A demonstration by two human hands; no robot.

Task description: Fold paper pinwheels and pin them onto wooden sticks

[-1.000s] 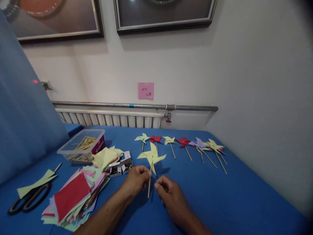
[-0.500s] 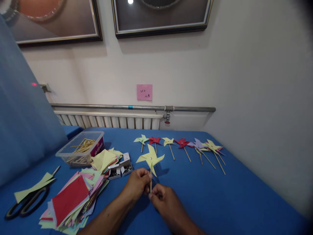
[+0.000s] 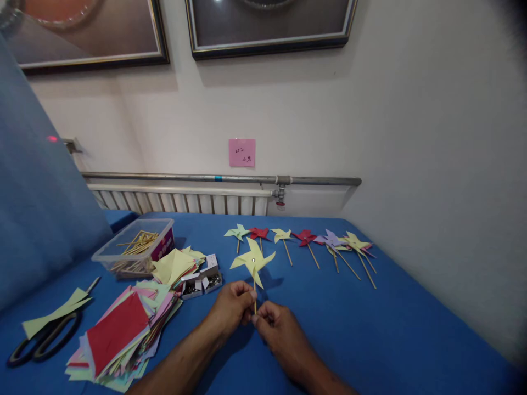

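Note:
A yellow paper pinwheel [image 3: 252, 262] stands upright on its thin wooden stick, a shiny pin at its centre. My left hand [image 3: 234, 305] pinches the stick below the blades. Lower down, my right hand [image 3: 275, 328] grips the stick's bottom end between thumb and fingers. Behind it, finished-looking pinwheels lie in a row: a green one [image 3: 236, 232], a red one [image 3: 259, 234], a yellow one [image 3: 281, 236], another red one [image 3: 306, 238], a purple one [image 3: 330, 240] and overlapping yellow ones [image 3: 356, 242] at the right.
To the left are a stack of coloured paper [image 3: 117, 329], yellow folded sheets [image 3: 175, 267], small boxes of pins [image 3: 201, 284], a clear tub [image 3: 123, 249] of wooden sticks, and scissors [image 3: 53, 340] under a green paper strip [image 3: 57, 312]. A wall and radiator [image 3: 185, 202] stand behind the blue table [image 3: 370, 340].
The pinwheel's blades have turned slightly on the stick. My right hand has moved up a little along with the stick's end; the whole view has shifted slightly.

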